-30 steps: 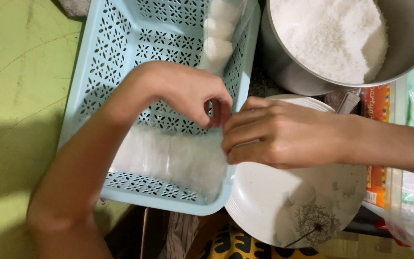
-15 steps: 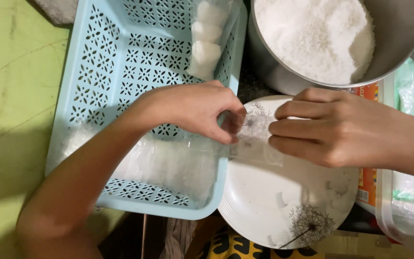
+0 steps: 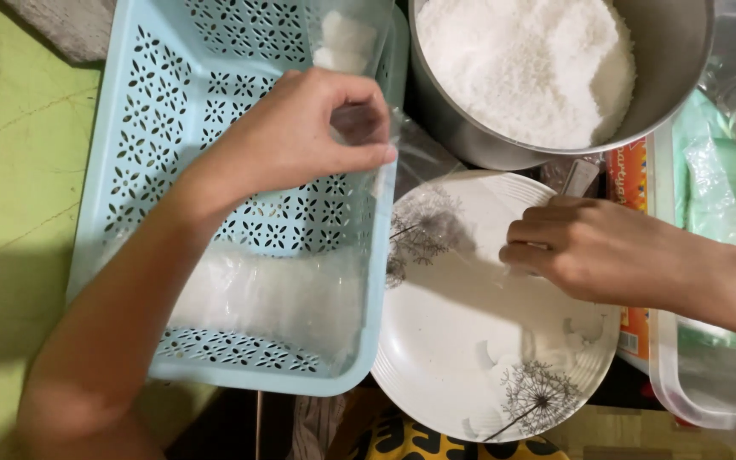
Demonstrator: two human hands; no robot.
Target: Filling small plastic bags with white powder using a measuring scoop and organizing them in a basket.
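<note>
My left hand (image 3: 300, 140) is over the right edge of a light blue perforated basket (image 3: 129, 179), its thumb and fingers pinched on a thin clear plastic bag (image 3: 423, 166). The film stretches right across a white plate with dandelion prints (image 3: 453, 358). My right hand (image 3: 594, 255) hovers over the plate's right side with its fingers curled and seems to pinch the film's other end. Inside the basket lies a flat stack of clear bags (image 3: 283, 298). Small filled white packets (image 3: 342, 43) rest at the basket's top right.
A steel pot (image 3: 683, 60) full of white grainy stuff (image 3: 530, 60) stands above the plate. A clear plastic container (image 3: 683, 392) holding greenish bags sits at the right edge. Green floor (image 3: 10, 187) lies left of the basket.
My hands were together at the basket's edge on the bag. They have drawn apart: the right hand moved right over the plate, and the film is spread between them.
</note>
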